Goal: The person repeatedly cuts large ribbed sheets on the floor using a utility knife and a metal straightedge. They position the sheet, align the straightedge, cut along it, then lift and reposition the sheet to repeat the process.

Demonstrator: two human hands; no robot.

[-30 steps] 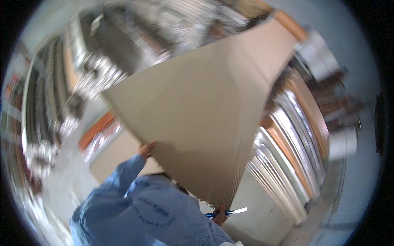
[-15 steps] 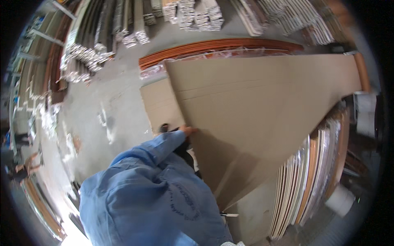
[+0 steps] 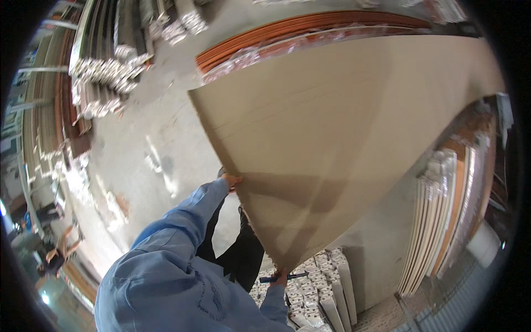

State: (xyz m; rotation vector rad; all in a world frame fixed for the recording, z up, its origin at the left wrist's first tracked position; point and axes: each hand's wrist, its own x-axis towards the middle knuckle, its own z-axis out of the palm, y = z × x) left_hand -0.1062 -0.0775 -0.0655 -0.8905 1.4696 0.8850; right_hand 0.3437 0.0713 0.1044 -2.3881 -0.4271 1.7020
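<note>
A large brown cardboard sheet (image 3: 326, 122) spreads out in front of me, its cut edge running toward my body. My left hand (image 3: 232, 182) is closed on that near edge, about halfway along. Lower down, my right hand (image 3: 281, 276) grips the sheet's near corner. In the same hand is a slim dark blue tool with a thin end, which looks like a utility knife (image 3: 270, 279). Part of my right-hand fingers is hidden by the sheet.
Behind the sheet lie long orange-brown strips (image 3: 310, 25) in plastic wrap. Wrapped panels (image 3: 437, 205) stand at the right. White-ended bundled profiles (image 3: 326, 288) lie by my right hand; more profile stacks (image 3: 105, 72) are at the left. A person (image 3: 55, 257) is at the far left.
My right hand has come into view at the near corner with the knife. The sheet's left edge has shifted left and now covers the smaller cardboard piece. The view has turned.
</note>
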